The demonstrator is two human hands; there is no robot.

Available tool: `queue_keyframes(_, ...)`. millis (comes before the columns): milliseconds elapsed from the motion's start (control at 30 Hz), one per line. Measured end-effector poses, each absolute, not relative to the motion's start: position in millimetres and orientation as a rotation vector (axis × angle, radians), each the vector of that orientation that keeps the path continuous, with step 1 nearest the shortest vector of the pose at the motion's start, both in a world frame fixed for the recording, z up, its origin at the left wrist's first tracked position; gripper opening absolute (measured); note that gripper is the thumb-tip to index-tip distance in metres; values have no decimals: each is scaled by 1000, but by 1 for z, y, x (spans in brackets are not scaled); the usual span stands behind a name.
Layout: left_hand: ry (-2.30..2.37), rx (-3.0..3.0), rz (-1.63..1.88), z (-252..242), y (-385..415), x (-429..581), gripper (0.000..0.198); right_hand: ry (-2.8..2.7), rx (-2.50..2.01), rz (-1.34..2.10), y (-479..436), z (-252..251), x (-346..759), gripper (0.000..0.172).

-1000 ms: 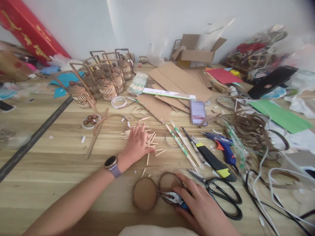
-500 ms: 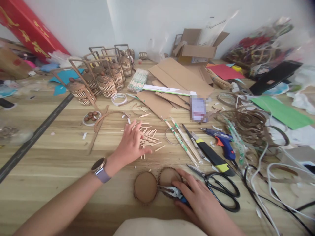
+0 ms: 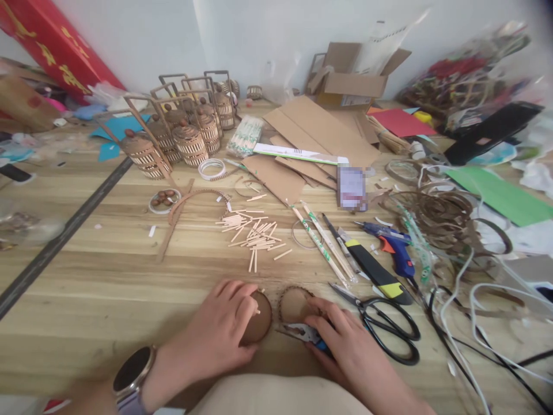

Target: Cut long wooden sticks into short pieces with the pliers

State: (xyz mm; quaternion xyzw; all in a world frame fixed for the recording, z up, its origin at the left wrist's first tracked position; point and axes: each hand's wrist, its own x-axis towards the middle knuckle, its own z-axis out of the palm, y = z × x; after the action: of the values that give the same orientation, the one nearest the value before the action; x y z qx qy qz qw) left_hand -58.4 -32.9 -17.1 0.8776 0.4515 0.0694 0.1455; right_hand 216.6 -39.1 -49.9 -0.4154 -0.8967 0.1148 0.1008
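Note:
My left hand [image 3: 220,331] rests on a round cardboard disc [image 3: 261,320] at the table's near edge, fingers curled, with a small wooden stick [image 3: 258,310] pinched at the fingertips. My right hand [image 3: 349,351] lies over blue-handled pliers [image 3: 307,333], whose jaws point at the left disc. A second disc with a scalloped rim [image 3: 294,302] sits just beyond the pliers. A scatter of short wooden sticks [image 3: 253,230] lies further out on the wooden table [image 3: 108,288].
Black scissors [image 3: 384,323], a yellow-black utility knife [image 3: 371,271], a blue glue gun [image 3: 391,245] and long sticks [image 3: 322,245] lie right of centre. Small wooden lantern baskets [image 3: 181,138], cardboard sheets [image 3: 311,132] and an open box [image 3: 352,78] stand behind. Coiled strips [image 3: 440,216] and white cords [image 3: 479,311] crowd the right.
My left hand has pulled back from the stick pile to the left cardboard disc, bringing a small stick with it. My right hand has stayed on the pliers.

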Motion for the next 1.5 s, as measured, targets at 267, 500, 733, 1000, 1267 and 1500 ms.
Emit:
queue_keyframes(267, 1412, 2294, 362, 3, -38, -64, 27, -2571, -1220, 280, -42, -45, 212, 26)
queue_keyframes(500, 1197, 1778, -19, 22, -31, -61, 39, -2551, -1265, 287, -43, -40, 215, 21)
queue_keyframes(733, 1239, 2399, 170, -10, 8, -69, 26, -2512, -1304, 178, -30, -43, 216, 17)
queue_keyframes(1000, 1486, 2495, 688, -16, 21, -67, 22, -2306, -1333, 124, 0, -41, 201, 18)
queue_keyframes(1267, 1186, 1000, 770, 0, 2, -42, 35, -2135, -1651, 213, 25, -33, 231, 14)
queue_keyframes(1500, 888, 496, 888, -19, 5, -26, 44, -2253, -2034, 278, 64, -18, 225, 14)
